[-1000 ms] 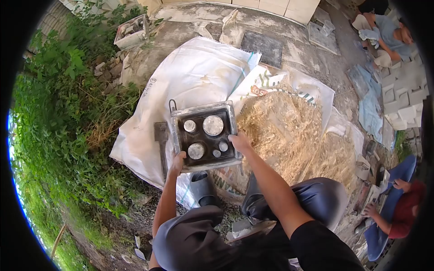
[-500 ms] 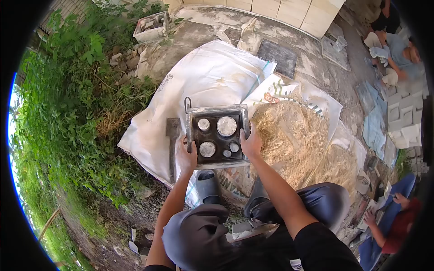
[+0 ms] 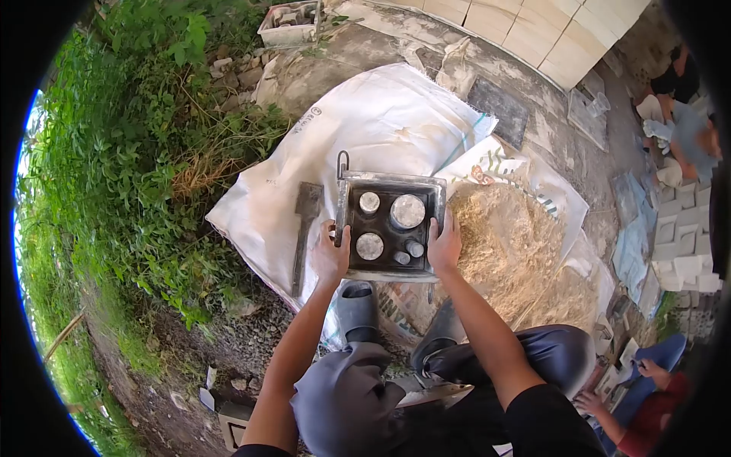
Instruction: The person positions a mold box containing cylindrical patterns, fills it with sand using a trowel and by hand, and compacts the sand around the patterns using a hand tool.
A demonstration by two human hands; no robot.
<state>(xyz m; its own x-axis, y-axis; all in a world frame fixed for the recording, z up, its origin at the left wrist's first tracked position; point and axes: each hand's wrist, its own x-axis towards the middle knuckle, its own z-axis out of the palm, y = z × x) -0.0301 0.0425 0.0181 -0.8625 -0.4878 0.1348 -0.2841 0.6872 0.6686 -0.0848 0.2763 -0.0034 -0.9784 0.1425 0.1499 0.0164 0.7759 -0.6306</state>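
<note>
Over the sacking I hold a dark, square metal mould [image 3: 392,180] with a raised rim and a wire loop at its upper left corner. Several round, pale-topped pegs of different sizes stand inside, among them a wide one [image 3: 407,211] at the upper right. My left hand [image 3: 332,254] grips the mould's left wall, thumb toward me. On the opposite wall, my right hand [image 3: 445,245] is closed with its thumb along the edge. The mould's underside is hidden. Below it a flat dark bar [image 3: 305,228] lies on the white sack [image 3: 373,114].
A heap of tan powder [image 3: 495,236] lies on sacking to the right. Green plants [image 3: 167,152] grow at the left. A dark slab [image 3: 499,110] rests on the concrete behind. Other people sit at the right, one in a red sleeve [image 3: 655,415], near stacked pale tiles [image 3: 685,228].
The mould has tilted a little, so the sides of the small pegs show more. Both hands keep their hold. The whole view has shifted, with the scene now further right.
</note>
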